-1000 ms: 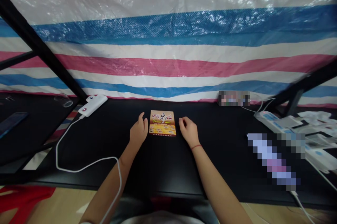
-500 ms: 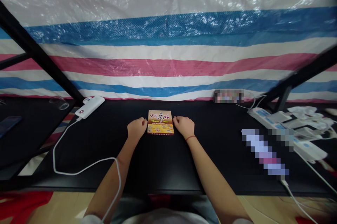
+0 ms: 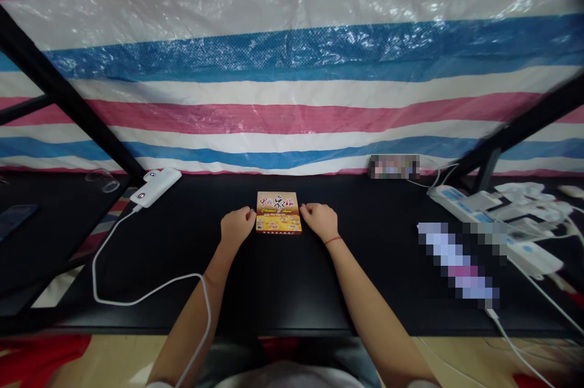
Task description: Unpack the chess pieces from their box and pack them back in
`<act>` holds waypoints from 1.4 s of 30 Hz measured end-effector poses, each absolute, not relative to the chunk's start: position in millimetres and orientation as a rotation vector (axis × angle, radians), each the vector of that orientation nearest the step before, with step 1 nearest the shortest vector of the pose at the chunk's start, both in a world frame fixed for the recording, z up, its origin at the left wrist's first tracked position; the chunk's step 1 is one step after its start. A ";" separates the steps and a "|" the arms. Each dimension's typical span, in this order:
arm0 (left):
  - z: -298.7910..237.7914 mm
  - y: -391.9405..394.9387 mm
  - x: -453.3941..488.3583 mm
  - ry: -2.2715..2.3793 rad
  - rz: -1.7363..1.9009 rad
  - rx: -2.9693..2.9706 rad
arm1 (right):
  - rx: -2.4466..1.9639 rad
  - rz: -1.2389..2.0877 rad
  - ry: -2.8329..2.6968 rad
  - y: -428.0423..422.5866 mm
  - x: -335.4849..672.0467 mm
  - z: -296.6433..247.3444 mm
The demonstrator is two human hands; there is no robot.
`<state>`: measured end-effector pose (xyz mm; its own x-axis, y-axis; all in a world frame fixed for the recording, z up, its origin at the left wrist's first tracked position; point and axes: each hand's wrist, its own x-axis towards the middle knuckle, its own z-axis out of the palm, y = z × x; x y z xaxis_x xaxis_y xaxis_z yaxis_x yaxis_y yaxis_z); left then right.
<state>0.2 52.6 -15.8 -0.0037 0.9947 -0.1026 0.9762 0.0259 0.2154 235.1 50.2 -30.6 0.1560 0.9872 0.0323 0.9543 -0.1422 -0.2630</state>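
The flat orange-and-red cardboard box lies on the black tabletop directly between the left hand and right hand, whose curled fingers touch its left and right edges, equally near.

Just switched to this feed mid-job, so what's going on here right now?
A person sits at a black table with both hands on a small orange box printed with Chinese characters. The left hand presses its left edge and the right hand its right edge, fingers curled; the box lies flat and closed. A white power bank with a cable sits to the left, and white power strips to the right. A striped tarp hangs behind.
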 end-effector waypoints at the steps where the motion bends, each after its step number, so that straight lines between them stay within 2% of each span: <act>1: -15.8 52.5 0.2 2.072 0.124 2.046 | -2.210 0.220 -1.896 50.2 235.3 -30.5; 42: -22.2 55.1 -2.1 2.087 0.156 2.067 | -2.230 0.259 -1.889 51.5 236.6 -30.5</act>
